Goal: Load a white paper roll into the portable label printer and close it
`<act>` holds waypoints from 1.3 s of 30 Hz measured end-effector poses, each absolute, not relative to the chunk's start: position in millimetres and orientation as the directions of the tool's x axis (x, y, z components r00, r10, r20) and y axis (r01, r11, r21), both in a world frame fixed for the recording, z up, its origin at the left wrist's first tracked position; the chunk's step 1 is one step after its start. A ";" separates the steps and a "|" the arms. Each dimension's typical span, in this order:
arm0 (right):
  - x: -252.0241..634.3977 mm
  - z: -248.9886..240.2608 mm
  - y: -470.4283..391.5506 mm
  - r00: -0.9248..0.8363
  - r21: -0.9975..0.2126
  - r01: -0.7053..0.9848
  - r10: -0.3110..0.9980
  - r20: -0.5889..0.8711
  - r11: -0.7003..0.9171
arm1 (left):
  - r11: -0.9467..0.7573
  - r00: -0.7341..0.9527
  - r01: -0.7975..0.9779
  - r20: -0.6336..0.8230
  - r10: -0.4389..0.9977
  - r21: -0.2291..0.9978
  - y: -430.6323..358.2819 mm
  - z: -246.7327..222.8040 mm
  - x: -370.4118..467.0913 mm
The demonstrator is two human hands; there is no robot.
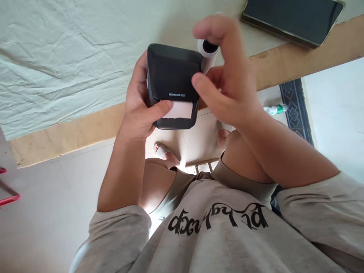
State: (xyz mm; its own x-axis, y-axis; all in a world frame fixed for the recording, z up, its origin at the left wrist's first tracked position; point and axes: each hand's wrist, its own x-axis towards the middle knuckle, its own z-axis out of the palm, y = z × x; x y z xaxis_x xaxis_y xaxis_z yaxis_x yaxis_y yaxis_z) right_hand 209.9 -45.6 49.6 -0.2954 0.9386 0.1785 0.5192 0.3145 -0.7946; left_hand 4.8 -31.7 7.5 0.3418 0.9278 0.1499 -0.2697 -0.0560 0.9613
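A black label printer marked NIIMBOT is held up at the table's edge. My left hand grips it from the left side, the thumb lying over its front slot. A white label strip shows in that slot, partly under the thumb. At the printer's upper right is my right hand, its index finger raised and apart from the thumb. The right thumb tip is at the printer's right edge; whether it presses there I cannot tell. Behind that hand stands a white cylinder with a dark round end, partly covered.
A dark phone lies at the top right of the table. Wrinkled pale cloth covers the tabletop behind its bare wooden edge. Below are a plastic bottle, a dark patterned strip and a red-framed object.
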 end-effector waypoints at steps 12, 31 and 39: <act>206.9 32.5 -42.1 -0.378 -0.837 0.409 0.902 0.207 0.364 | -0.020 0.293 -0.258 0.098 0.951 0.966 -36.6 16.3 13.5; 205.5 20.1 -42.9 -0.352 -0.631 0.522 0.818 0.454 0.575 | -0.023 0.260 -0.287 0.101 0.960 0.958 -38.9 16.3 16.0; 209.4 29.9 -48.0 -0.367 -0.646 0.440 0.781 0.505 0.624 | -0.001 0.226 -0.424 0.107 0.968 0.906 -37.8 20.3 12.9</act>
